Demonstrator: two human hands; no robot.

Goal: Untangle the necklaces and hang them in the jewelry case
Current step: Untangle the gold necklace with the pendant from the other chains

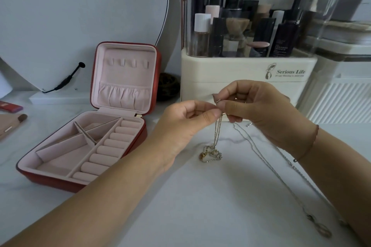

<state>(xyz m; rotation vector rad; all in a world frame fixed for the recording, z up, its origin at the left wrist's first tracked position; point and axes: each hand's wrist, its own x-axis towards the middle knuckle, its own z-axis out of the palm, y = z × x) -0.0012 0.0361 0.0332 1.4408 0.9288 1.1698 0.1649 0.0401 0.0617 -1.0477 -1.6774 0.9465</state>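
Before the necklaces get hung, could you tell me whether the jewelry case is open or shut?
Open: the jewelry case has its lid standing upright, hooks bare.

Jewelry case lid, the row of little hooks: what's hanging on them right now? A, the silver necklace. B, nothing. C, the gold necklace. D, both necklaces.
B: the hooks in the lid of the jewelry case are bare; the left hand and right hand pinch the gold necklace above the table, where the silver necklace lies.
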